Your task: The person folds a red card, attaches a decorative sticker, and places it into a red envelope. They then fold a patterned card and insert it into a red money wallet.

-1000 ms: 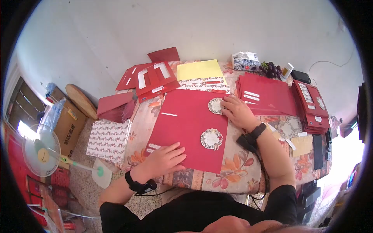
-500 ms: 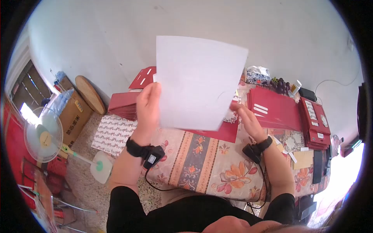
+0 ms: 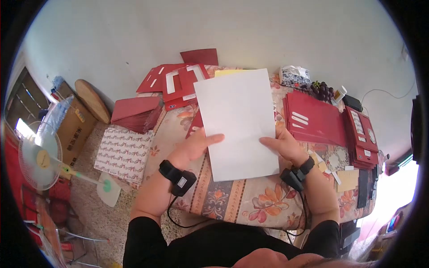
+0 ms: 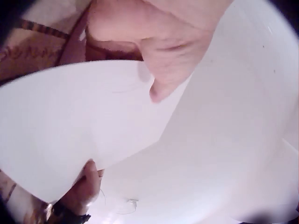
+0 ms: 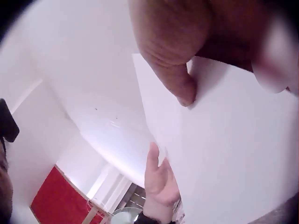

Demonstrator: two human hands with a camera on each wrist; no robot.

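Observation:
A blank white sheet [image 3: 237, 120] is held up over the table's middle by both hands. My left hand [image 3: 196, 144] grips its left edge, thumb on the near face and fingers behind; the left wrist view shows that thumb on the white sheet [image 4: 84, 107]. At the right edge my right hand [image 3: 286, 145] pinches the sheet in the same way, and its thumb lies on the paper in the right wrist view. Behind the sheet, most of a red sheet [image 3: 195, 125] is hidden; a small part shows at the left.
Red stacks lie at the left [image 3: 136, 109] and right [image 3: 313, 116], with cut red pieces [image 3: 181, 87] at the back left. A patterned white stack [image 3: 123, 149], tissue box [image 3: 295, 77], grapes [image 3: 322, 90] and bottle [image 3: 339, 94] surround them. A fan [image 3: 40, 156] stands left.
Both hands were lower at the red sheet; the left hand then raised the white sheet. Now the sheet has come down and nearer, and the right hand has taken hold of its right edge.

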